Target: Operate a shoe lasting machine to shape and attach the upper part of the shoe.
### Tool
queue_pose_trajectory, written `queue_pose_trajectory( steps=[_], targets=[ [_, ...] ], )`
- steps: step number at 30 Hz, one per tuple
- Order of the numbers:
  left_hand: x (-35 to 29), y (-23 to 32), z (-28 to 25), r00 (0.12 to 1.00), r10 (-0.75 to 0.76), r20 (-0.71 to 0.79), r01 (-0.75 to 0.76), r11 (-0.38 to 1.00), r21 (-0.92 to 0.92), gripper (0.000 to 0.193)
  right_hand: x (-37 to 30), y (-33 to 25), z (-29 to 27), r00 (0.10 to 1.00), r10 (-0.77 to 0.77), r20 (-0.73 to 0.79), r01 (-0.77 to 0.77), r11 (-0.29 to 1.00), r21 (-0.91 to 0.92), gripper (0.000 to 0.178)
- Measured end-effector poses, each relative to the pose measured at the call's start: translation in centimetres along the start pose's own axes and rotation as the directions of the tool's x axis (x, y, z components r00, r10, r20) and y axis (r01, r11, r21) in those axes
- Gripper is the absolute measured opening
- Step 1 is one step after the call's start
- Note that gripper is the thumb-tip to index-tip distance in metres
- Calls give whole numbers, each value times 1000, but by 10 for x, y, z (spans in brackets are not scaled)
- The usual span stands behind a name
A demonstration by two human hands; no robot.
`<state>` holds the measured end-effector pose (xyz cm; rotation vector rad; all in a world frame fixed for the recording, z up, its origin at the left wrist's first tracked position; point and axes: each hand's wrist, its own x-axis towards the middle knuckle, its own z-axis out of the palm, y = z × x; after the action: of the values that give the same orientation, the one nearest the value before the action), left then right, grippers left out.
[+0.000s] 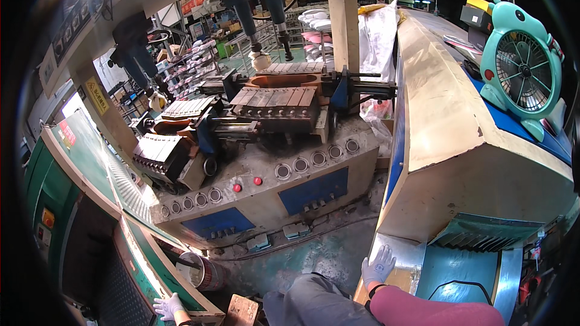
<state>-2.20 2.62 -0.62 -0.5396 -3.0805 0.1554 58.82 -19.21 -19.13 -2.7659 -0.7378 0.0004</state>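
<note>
My left hand (168, 306), in a pale grey glove, lies with its fingers apart near the edge of a green machine frame (162, 259). Nothing shows in it. My right hand (379, 265), gloved alike, is spread over a bare metal plate (403, 258) beside a blue conveyor belt (452, 273); it holds nothing. The belt comes out from under a green strip curtain (486, 232) at the mouth of a large cream machine (465, 187). A thin dark loop (462, 282) lies across the belt.
A two-station press (254, 175) with gauges and red buttons stands ahead, foot pedals (258, 242) at its base. On the floor are a bucket (211, 270) and a wooden stool (241, 311). A teal fan (524, 66) sits atop the cream machine. Racks of shoe parts (196, 66) stand behind.
</note>
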Motion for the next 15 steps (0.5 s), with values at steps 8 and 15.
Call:
queue_pose_trajectory(
  steps=[8,15],
  targets=[
    [-15,4,-9,1000,19,4,-19,1000,0,109,3,4,-1,1000,11,3,-11,1000,-13,86],
    [-16,-6,-7,997,73,-16,-73,997,8,111,3,0,-3,1000,-2,14,2,1000,15,87]
  ],
)
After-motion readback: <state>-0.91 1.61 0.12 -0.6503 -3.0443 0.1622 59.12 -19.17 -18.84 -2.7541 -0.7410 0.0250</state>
